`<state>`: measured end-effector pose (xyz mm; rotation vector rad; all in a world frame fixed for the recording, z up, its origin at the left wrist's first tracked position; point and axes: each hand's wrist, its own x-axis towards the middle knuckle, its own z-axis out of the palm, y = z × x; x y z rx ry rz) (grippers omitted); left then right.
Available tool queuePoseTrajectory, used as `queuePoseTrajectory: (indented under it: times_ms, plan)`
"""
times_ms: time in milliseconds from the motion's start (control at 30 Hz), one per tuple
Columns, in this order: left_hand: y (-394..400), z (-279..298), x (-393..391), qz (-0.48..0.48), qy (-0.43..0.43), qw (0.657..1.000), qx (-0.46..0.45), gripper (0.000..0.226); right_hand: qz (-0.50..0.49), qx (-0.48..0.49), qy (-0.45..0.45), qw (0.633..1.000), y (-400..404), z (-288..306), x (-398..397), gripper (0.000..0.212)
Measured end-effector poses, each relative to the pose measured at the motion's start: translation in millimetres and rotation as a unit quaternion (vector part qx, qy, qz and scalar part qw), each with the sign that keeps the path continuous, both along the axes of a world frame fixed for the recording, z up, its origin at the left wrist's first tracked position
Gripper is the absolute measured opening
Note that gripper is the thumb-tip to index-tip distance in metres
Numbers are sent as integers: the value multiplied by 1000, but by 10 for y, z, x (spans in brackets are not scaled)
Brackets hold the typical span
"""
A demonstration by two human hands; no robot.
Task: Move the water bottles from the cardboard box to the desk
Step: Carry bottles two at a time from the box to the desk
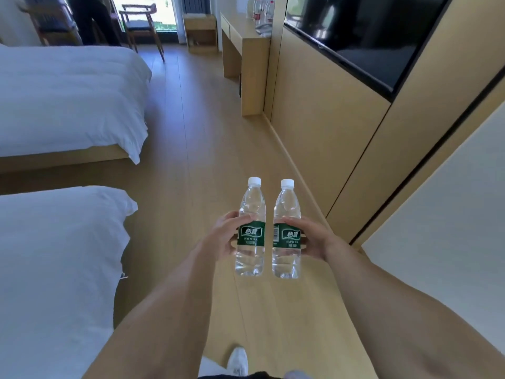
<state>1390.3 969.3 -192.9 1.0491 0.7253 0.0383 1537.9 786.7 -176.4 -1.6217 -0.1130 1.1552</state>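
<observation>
Your left hand (222, 236) and right hand (311, 239) each grip a clear green-labelled plastic water bottle (250, 231) upright; the light wooden counter (246, 36) is far ahead, so a loose grip may drop one

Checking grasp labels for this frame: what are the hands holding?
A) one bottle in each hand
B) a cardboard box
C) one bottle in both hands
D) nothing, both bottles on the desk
A: the left hand grips one green-labelled water bottle, and the right hand grips another, both upright above the floor.
</observation>
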Motion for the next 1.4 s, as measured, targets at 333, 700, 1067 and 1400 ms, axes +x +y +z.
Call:
queuePoseTrajectory:
  times_ms: [333,700,1067,1400]
  plan:
    - [1203,-75,932,25,19,999,-13,27,53,-23,18,998,1362,-62,1000,44]
    - [2560,-210,2232,65,56,996,4,38,125,-37,31,991,2935,-299,2542,50]
    - [3878,14,3352,124,48,991,13,36,173,-32,30,984,4382,-57,3820,49]
    - [5319,-285,4242,108,51,993,10,36,159,-34,38,986,5753,-301,4710,51]
